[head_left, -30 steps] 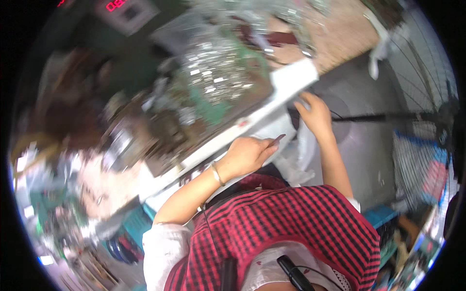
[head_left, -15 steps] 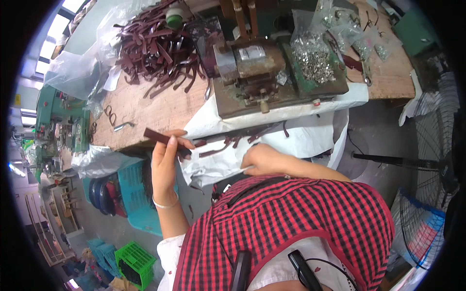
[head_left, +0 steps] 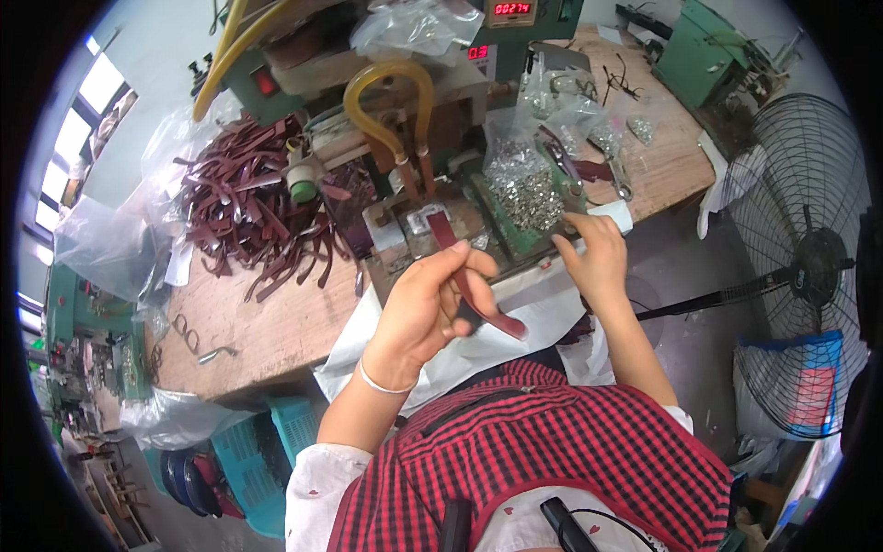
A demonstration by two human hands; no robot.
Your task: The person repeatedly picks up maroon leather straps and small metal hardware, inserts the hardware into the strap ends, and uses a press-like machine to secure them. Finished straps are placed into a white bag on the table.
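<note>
My left hand is closed around a flat dark-red glasses temple, held in front of the bench machine. Its straight end points up past the thumb, and its curved end sticks out below the fingers. My right hand reaches to the machine's front right corner, thumb and fingers apart, with nothing seen in it. Just beyond those fingers is a heap of small silvery metal parts in and around a clear bag. The green and rusty machine carries a looped yellow hose.
Left of the machine lies a big pile of dark-red temples on the wooden table. White sheeting hangs at the front edge. A black floor fan stands at right, turquoise crates below left.
My left hand has carried the temple right and up to the machine. My right hand has left the white sheeting for the metal parts. The view has shifted, showing more of the machine.
</note>
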